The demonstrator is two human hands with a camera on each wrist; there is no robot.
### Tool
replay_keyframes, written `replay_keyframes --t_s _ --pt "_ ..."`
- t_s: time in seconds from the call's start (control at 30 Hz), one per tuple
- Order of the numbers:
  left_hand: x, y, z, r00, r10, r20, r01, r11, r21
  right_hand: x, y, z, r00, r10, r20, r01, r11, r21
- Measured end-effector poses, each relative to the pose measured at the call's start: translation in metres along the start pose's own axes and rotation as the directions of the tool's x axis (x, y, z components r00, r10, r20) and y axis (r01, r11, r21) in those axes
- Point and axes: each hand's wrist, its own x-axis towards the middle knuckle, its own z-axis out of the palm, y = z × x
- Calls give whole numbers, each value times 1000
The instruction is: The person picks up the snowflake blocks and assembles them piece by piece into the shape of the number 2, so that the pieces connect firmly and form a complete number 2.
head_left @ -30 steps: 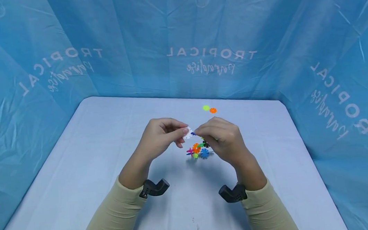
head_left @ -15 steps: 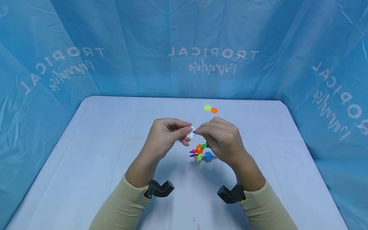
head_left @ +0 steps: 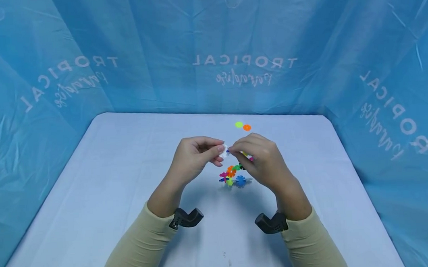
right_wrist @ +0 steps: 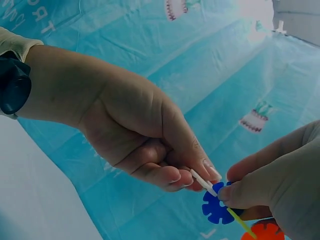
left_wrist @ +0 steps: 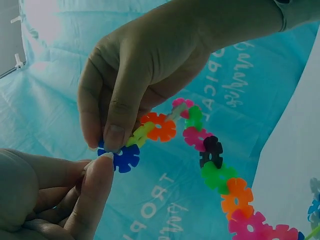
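Observation:
Between thumb and fingers, my left hand [head_left: 197, 160] pinches a white notched disc [head_left: 223, 152], a flat snowflake-shaped building piece. My right hand [head_left: 260, 159] pinches a dark blue notched disc [left_wrist: 126, 159] by its edge. In the right wrist view the white disc [right_wrist: 201, 180], seen edge-on, meets the blue disc [right_wrist: 215, 209]; how deep their slots join is hidden by fingertips. From the blue disc a chain of linked discs runs on, with a yellow disc [left_wrist: 141, 134], an orange disc [left_wrist: 159, 127], and pink, green and black ones. The chain hangs down toward the table below my right hand.
On the white table [head_left: 128, 162], a loose yellow-green disc [head_left: 239, 124] and an orange disc [head_left: 247, 127] lie beyond my hands. The chain's lower part, with a light blue disc [head_left: 240, 181], is near the tabletop. Blue curtains [head_left: 208, 29] surround the table.
My left hand has moved a little right, bringing the white disc up against the blue disc. My right hand has risen slightly, and more of the chain shows beneath it.

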Motion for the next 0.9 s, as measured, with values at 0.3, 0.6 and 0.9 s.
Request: replay_keyframes --t_s 0.3,0.6,0.9 --pt "13 2 10 997 51 61 -56 996 76 -7 9 -16 999 35 -19 -34 999 32" --pt "75 -28 -3 999 36 -40 -30 991 134 -15 32 -54 985 88 -147 -80 995 56" --pt "162 -111 19 976 -212 47 156 836 526 -24 38 -75 962 155 -225 -150 988 40"
